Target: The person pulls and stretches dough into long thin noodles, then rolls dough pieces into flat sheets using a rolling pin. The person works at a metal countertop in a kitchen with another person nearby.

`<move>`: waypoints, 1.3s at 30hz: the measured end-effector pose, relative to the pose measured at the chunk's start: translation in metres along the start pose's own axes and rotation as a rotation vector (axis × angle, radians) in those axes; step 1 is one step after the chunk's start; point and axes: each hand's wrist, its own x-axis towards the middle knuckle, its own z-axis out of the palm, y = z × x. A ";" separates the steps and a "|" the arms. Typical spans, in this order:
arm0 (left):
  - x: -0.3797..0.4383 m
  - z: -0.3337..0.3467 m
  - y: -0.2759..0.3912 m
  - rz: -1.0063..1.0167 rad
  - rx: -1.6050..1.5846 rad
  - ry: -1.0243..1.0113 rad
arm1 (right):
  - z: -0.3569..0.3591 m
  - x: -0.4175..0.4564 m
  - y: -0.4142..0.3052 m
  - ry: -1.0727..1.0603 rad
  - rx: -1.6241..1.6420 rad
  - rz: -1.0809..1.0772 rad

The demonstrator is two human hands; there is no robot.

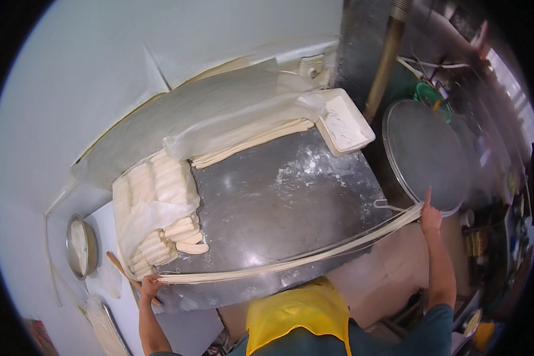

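Observation:
A bundle of stretched noodle strands (285, 266) spans from one hand to the other, sagging slightly along the near edge of the floured metal worktop (267, 196). Its left end is gripped by my left hand (150, 287), beside a wooden stick (120, 265). At the right, my right hand (430, 216) holds the other end with the index finger pointing out, close to a large round metal lid (422, 151). One loose strand (385, 204) loops off near that hand. Short dough pieces (160, 213) lie piled at the worktop's left, partly under plastic film.
Long dough strips (253, 143) lie along the back under plastic sheeting (244, 127). A white tub of flour (345, 127) stands at the back right corner. A metal bowl (81, 247) sits far left; a metal pipe (385, 62) rises behind the lid.

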 end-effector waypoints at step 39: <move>-0.027 0.124 0.248 0.207 -0.194 -0.531 | -0.182 -0.233 -0.472 -0.161 1.256 -0.987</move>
